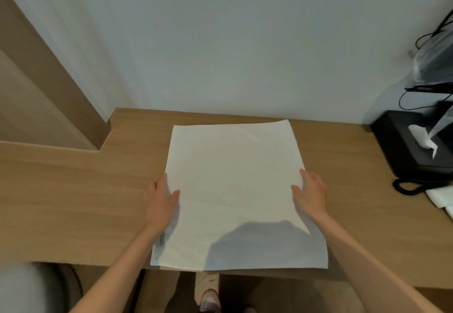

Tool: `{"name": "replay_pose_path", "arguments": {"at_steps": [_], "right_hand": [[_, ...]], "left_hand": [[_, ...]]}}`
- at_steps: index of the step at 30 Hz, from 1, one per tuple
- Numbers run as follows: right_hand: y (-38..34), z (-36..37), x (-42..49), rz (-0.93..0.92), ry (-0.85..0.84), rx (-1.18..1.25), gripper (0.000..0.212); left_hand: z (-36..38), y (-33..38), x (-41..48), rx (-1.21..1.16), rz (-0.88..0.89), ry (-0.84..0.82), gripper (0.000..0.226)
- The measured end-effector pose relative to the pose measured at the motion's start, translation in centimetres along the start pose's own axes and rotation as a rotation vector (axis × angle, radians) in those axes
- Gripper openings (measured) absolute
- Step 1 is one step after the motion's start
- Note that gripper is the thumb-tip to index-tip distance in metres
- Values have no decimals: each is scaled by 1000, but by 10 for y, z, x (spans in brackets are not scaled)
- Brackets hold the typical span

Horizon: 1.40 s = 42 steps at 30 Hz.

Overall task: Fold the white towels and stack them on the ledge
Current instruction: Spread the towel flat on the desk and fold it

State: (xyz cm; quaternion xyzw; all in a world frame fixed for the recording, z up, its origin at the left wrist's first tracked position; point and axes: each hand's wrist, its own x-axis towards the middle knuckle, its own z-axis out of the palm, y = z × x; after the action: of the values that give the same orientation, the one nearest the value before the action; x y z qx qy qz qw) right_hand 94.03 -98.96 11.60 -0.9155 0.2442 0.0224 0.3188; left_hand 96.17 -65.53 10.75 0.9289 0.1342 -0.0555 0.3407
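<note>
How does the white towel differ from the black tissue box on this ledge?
The white towel is flat and spread out mid-ledge; the black tissue box is blocky and stands far right. The left hand and right hand touch the towel's side edges; neither touches the tissue box. Both rest on the wooden ledge.

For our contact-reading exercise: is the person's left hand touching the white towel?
Touching. The head view shows the left hand resting on the left edge of the white towel, thumb on the cloth.
</note>
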Motion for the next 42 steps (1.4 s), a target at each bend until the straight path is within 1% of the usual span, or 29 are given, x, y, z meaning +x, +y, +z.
{"name": "replay_pose_path", "arguments": {"at_steps": [2, 3, 5, 7, 8, 10, 12, 14, 16, 17, 19, 20, 21, 22, 24, 25, 27, 29, 31, 33, 36, 37, 39, 41, 42], "right_hand": [[2, -6, -2, 71, 18, 41, 51], [2, -8, -2, 106, 16, 84, 46], [0, -8, -3, 188, 13, 191, 35], [0, -7, -1, 242, -3, 211, 28], [1, -6, 0, 257, -12, 215, 28], [1, -6, 2, 277, -26, 240, 30], [2, -9, 1, 272, -26, 293, 27], [1, -15, -3, 269, -16, 387, 20], [-4, -25, -9, 240, 0, 524, 25], [-8, -32, -11, 215, 0, 595, 23], [-17, -47, -14, 156, -3, 708, 12], [-23, -55, -14, 121, 6, 761, 13], [-30, -63, -15, 99, 28, 828, 22], [-38, -71, -16, 74, 52, 900, 27], [-55, -88, -20, -8, 74, 1007, 18], [-63, -96, -21, -45, 73, 1043, 14], [-74, -111, -22, -119, 62, 1096, 12], [-82, -123, -24, -216, 47, 1065, 11], [-90, -134, -28, -290, 39, 1001, 20], [-96, -141, -33, -337, 33, 938, 33], [-96, -143, -36, -363, 38, 867, 51], [-94, -142, -36, -348, 42, 841, 53], [-87, -135, -36, -277, 29, 786, 49], [-77, -123, -38, -164, -21, 732, 45], [-71, -115, -39, -88, -68, 716, 45]], "left_hand": [[-7, 0, 1, -121, -107, -54, 54], [-9, 0, 3, -155, -136, -74, 53], [-14, 3, 9, -186, -186, -92, 43], [-16, 8, 13, -259, -230, -133, 28], [-18, 9, 15, -298, -246, -166, 23], [-21, 10, 15, -341, -265, -221, 20], [-27, 9, 13, -370, -257, -240, 16], [-35, 11, 9, -409, -234, -228, 16], [-47, 14, 4, -450, -201, -192, 23], [-55, 18, 3, -464, -178, -169, 26], [-73, 27, 3, -487, -111, -118, 28], [-83, 33, 4, -481, -65, -76, 27], [-92, 39, 5, -476, -24, -21, 27], [-101, 46, 5, -491, 9, 34, 29], [-117, 58, 5, -576, 76, 107, 46], [-124, 64, 5, -618, 128, 111, 49], [-136, 72, 4, -769, 204, 64, 42], [-145, 78, 4, -979, 231, -42, 47], [-155, 84, 4, -1076, 290, -111, 48], [-163, 89, 4, -1086, 342, -134, 47], [-166, 89, 2, -1024, 350, -135, 42], [-163, 88, 0, -989, 341, -131, 35], [-152, 83, -5, -890, 321, -105, 19], [-137, 71, -7, -780, 256, -101, 15], [-129, 64, -8, -753, 204, -129, 14]]}}
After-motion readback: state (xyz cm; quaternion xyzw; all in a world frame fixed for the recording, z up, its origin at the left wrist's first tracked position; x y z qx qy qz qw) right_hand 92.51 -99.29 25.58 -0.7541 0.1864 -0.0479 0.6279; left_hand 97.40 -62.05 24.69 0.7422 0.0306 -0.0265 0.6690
